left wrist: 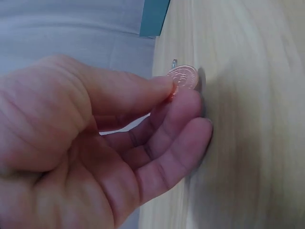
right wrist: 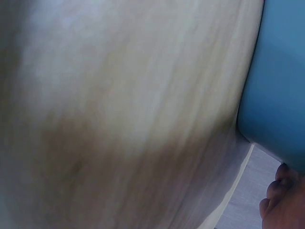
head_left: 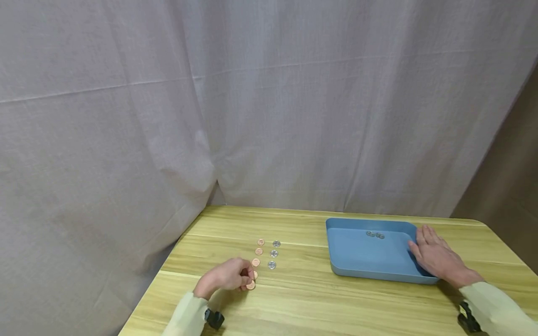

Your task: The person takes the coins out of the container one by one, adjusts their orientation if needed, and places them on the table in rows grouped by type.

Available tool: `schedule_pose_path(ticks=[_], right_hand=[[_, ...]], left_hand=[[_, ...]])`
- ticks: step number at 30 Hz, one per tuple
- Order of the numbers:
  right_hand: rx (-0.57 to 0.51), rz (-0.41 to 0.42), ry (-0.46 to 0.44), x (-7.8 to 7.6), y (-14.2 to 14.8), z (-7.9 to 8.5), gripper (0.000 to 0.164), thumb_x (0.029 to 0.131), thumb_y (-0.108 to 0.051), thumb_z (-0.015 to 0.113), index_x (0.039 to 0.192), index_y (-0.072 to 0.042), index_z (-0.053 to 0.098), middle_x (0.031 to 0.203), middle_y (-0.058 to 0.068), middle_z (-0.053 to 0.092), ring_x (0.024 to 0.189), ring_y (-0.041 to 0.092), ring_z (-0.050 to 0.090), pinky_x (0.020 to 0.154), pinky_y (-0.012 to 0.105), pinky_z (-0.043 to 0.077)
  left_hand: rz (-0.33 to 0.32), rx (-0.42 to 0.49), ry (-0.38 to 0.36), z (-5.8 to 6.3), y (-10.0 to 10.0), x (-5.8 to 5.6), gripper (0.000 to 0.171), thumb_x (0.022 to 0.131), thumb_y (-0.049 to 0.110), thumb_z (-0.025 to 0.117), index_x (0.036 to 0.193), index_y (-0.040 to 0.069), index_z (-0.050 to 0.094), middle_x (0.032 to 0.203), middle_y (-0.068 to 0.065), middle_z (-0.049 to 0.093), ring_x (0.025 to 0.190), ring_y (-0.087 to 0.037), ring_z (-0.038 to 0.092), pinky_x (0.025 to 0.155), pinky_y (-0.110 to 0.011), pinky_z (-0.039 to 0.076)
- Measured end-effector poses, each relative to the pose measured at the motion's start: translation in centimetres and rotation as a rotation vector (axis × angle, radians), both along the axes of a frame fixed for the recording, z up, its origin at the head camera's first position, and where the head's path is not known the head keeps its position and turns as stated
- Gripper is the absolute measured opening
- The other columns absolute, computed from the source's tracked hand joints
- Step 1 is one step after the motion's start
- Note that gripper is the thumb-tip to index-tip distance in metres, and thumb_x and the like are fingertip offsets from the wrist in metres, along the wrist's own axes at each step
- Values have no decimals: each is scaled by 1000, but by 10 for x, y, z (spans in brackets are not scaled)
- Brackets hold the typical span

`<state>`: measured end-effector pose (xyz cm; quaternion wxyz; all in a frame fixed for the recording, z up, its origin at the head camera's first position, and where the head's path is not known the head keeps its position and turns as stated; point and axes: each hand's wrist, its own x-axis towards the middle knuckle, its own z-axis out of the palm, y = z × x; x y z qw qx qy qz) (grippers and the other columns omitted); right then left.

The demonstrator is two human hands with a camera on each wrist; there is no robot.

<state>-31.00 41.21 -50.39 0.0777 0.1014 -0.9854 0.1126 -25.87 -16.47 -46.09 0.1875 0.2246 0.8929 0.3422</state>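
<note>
My left hand (head_left: 229, 275) is low over the table, thumb and fingertips pinching a copper-coloured coin (left wrist: 185, 76). In the left wrist view this coin stands tilted on edge, close to the wood, its lower part hidden by the fingers. Beyond it runs a column of several copper coins (head_left: 256, 262). Beside that column, to its right, lie three silver coins (head_left: 274, 254). My right hand (head_left: 437, 254) rests on the right rim of a blue tray (head_left: 349, 270), fingers extended away from me. Only its knuckles show in the right wrist view.
Several silver coins (head_left: 373, 235) lie inside the tray near its far wall. The wooden table (head_left: 302, 303) ends at a grey curtain (head_left: 286, 116) at the back and left. A brown surface (head_left: 504, 172) stands at the right.
</note>
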Motion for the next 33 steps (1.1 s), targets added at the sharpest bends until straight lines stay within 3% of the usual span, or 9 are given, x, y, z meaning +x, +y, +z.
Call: schedule_pose_path(ticks=[15, 22, 28, 33], right_hand=[[-1, -2, 24, -1, -1, -1, 73, 107, -38, 29, 143, 25, 14, 150, 46, 6, 144, 56, 2, 117, 64, 3], [4, -6, 21, -2, 1, -1, 74, 107, -39, 28, 143, 24, 13, 151, 45, 6, 144, 56, 2, 117, 64, 3], [-9, -5, 8, -1, 0, -1, 75, 107, -40, 27, 143, 24, 12, 151, 45, 4, 144, 56, 1, 116, 64, 3], [-13, -8, 5, 0, 0, -1, 75, 107, -40, 27, 144, 24, 12, 151, 45, 4, 143, 56, 0, 117, 64, 2]], left_hand=[[30, -120, 59, -7, 2, 2, 12, 92, 6, 63, 83, 12, 61, 72, 3, 61, 60, -8, 54, 52, -21, 46], [-3, -190, 124, -6, 3, 0, 14, 92, 10, 66, 80, 15, 63, 70, 9, 58, 57, -4, 49, 52, -19, 42], [-26, -191, 113, -6, 4, -1, 16, 93, 10, 64, 78, 16, 63, 71, 8, 61, 58, -3, 50, 53, -19, 43], [-48, -132, 83, -2, 7, -3, 14, 94, 6, 62, 80, 11, 63, 72, 4, 65, 61, -5, 56, 55, -19, 44]])
